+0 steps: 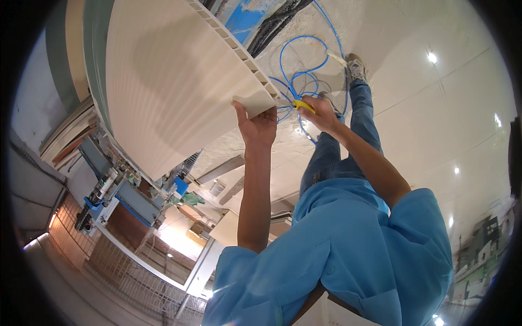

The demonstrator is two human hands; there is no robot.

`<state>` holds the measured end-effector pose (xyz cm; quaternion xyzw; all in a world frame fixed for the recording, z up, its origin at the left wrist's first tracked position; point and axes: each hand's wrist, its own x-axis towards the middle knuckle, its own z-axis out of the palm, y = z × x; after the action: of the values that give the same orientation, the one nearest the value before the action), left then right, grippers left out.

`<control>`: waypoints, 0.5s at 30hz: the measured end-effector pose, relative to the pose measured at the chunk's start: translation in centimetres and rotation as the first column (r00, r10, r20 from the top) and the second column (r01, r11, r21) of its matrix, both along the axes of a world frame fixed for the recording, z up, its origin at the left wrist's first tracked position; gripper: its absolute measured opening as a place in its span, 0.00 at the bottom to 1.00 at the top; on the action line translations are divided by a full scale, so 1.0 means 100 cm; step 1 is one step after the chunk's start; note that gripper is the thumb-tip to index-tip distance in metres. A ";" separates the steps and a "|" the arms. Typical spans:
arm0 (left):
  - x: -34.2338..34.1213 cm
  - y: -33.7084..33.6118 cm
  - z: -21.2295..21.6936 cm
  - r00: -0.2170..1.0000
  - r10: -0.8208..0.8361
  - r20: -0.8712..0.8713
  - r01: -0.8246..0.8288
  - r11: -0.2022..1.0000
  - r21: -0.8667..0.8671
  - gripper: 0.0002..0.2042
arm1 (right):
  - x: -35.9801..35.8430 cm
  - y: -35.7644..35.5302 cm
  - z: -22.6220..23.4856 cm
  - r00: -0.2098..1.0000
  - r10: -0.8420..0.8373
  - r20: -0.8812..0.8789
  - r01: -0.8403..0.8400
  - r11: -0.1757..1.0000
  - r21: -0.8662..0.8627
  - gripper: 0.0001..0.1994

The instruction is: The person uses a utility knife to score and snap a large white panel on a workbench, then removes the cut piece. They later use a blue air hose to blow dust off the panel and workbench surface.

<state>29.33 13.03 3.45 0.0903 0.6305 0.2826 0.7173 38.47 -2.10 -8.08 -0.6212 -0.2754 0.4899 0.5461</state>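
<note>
A large cream-coloured hollow-core panel (pixel 174 81) fills the upper left, its cut end showing a row of open cells. My left hand (pixel 256 129) grips the panel's near corner, thumb against the broad face and fingers curled round the edge. In my right hand (pixel 322 114) is a yellow-handled knife (pixel 303 106), my fingers wrapped round it. Its thin grey tip points left, at the panel's corner; whether it touches the edge I cannot tell.
Blue hose (pixel 309 70) lies coiled on the dusty floor by my shoes (pixel 355 68). Dark cables (pixel 280 27) run beyond the panel's cut end. Machinery with a rail (pixel 103 190) stands at the left. Loose board strips (pixel 222 168) lie on the floor below the panel.
</note>
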 end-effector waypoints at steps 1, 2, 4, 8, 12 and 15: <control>-0.001 -0.001 0.001 0.999 -0.031 -0.029 0.032 0.999 0.024 0.31 | -0.006 0.004 -0.006 1.000 -0.001 0.009 0.000 1.000 0.028 0.21; -0.001 -0.001 0.001 0.997 -0.056 -0.055 0.058 0.998 0.038 0.30 | -0.013 0.008 -0.011 0.997 -0.080 -0.022 0.082 0.994 0.078 0.21; -0.002 -0.001 0.001 0.997 -0.066 -0.033 0.067 0.998 0.019 0.29 | -0.021 0.016 -0.020 0.989 -0.143 -0.022 0.145 0.984 0.106 0.21; -0.004 0.000 0.002 0.989 -0.120 0.082 0.116 0.992 0.055 0.28 | -0.026 0.029 -0.031 0.976 -0.217 0.029 0.210 0.966 0.149 0.22; 0.001 0.000 0.002 0.995 -0.100 0.022 0.099 0.994 0.048 0.27 | -0.028 0.031 -0.035 0.963 -0.267 -0.043 0.270 0.942 0.199 0.21; 0.001 -0.003 0.001 0.997 -0.071 0.020 0.070 0.997 0.037 0.26 | -0.030 0.027 -0.041 0.973 -0.232 -0.002 0.228 0.956 0.186 0.20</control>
<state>29.47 12.71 3.60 0.1224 0.6141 0.2694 0.7317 35.45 0.60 -12.23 -0.6005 -0.2508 0.3892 0.6519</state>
